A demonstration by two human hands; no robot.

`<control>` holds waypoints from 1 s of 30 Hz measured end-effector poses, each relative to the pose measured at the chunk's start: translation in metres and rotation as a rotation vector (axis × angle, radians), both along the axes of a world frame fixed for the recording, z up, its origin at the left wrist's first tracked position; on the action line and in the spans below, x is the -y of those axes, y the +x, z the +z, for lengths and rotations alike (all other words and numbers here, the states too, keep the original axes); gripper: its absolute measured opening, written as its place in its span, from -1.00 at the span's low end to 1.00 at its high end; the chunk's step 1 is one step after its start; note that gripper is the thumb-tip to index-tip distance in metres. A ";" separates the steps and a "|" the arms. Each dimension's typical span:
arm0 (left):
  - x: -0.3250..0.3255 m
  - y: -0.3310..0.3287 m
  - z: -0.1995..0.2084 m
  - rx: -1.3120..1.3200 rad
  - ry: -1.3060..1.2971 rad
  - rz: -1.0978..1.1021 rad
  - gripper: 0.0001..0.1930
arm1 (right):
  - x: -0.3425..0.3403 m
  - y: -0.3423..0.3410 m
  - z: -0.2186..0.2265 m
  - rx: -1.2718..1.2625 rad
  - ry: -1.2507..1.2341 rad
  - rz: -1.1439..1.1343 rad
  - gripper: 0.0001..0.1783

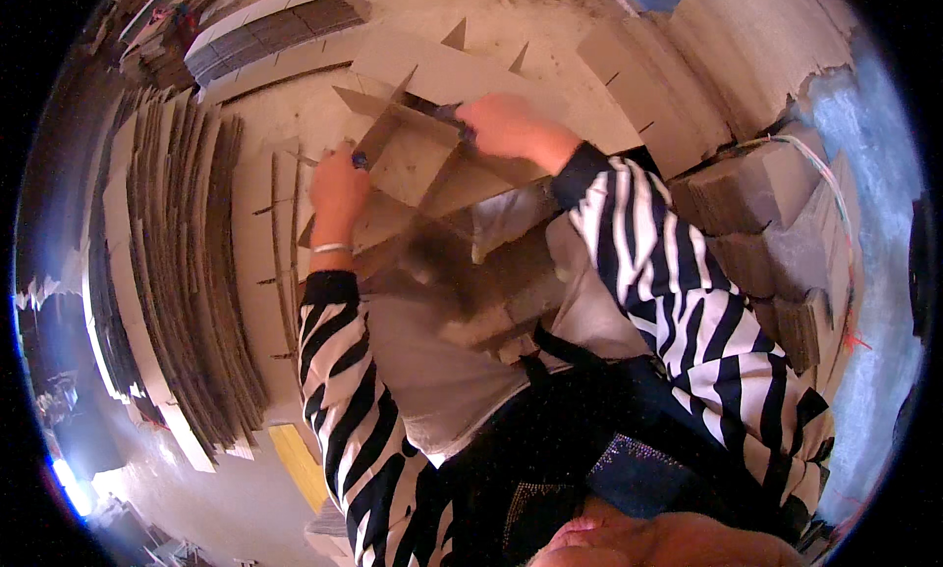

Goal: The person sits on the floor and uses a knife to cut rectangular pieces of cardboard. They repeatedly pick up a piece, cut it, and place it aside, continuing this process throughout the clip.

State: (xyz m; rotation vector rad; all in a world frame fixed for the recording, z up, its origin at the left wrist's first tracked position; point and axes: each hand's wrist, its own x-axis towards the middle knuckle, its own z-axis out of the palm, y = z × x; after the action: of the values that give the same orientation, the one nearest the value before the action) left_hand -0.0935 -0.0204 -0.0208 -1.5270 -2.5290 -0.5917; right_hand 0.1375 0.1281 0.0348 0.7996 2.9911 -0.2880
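In front of me stands a partly interlocked cardboard divider (398,155), its thin brown strips crossing at slots to form open cells. My left hand (339,189) is closed on the divider's left side, a pale band around the wrist. On its far right side, my right hand (511,125) grips a strip, slightly blurred. Dark bits show at the thumbs or fingertips of both hands; I cannot make out what they are. Beyond the hands lies a longer cardboard strip (432,66) with pointed pieces standing up from it. The area below the divider, over my lap, is shadowed and blurred.
To the left stands a long row of packed cardboard sheets (177,272), with slotted strips (265,243) beside it. More stacked cardboard (275,32) lies at the back left. Slotted sheets (648,96) and bundled stacks (727,209) are on the right, near a cable (825,164).
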 end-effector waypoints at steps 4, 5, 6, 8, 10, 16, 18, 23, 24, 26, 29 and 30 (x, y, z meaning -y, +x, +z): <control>0.022 -0.035 0.016 0.032 0.065 0.047 -0.53 | -0.048 0.052 0.002 -0.290 0.135 -0.371 -0.68; 0.026 -0.048 0.019 0.182 -0.145 0.075 -0.50 | -0.062 0.059 -0.011 -0.225 0.053 -0.441 -0.66; 0.036 -0.053 0.024 0.329 -0.362 0.113 -0.46 | -0.068 0.060 -0.024 -0.160 -0.039 -0.501 -0.63; 0.034 -0.004 0.044 0.470 -0.344 -0.040 -0.31 | -0.057 0.053 -0.035 -0.338 -0.001 -0.381 -0.65; 0.024 0.048 0.060 0.392 -0.384 -0.036 -0.28 | -0.036 0.032 -0.034 -0.637 0.104 -0.242 -0.68; 0.010 0.079 0.045 0.317 -0.356 -0.033 -0.30 | -0.025 0.042 -0.015 -0.764 0.244 -0.145 -0.75; 0.012 0.072 0.039 0.323 -0.349 -0.040 -0.31 | -0.038 0.058 -0.014 -0.892 0.258 -0.238 -0.73; -0.005 0.063 0.023 0.430 -0.283 -0.136 -0.36 | -0.103 0.074 -0.058 -1.319 -0.933 -0.800 -0.67; -0.005 0.062 0.016 0.511 -0.222 -0.180 -0.39 | -0.092 0.060 -0.056 -1.236 -1.121 -0.942 -0.66; -0.019 0.073 0.007 0.675 -0.092 -0.304 -0.45 | -0.073 0.038 -0.064 -1.052 -1.310 -0.875 -0.67; -0.025 0.116 0.011 0.555 -0.212 -0.325 -0.42 | -0.031 -0.014 -0.073 -1.050 -1.453 -0.624 -0.73; -0.038 0.125 0.003 0.542 -0.276 -0.363 -0.43 | -0.029 -0.017 -0.072 -1.118 -1.474 -0.633 -0.75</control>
State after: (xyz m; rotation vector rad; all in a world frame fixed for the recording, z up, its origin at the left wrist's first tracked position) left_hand 0.0310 0.0173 -0.0174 -2.2126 -2.8202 -0.8254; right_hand 0.1200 0.1567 -0.0371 1.3819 1.6621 -3.0944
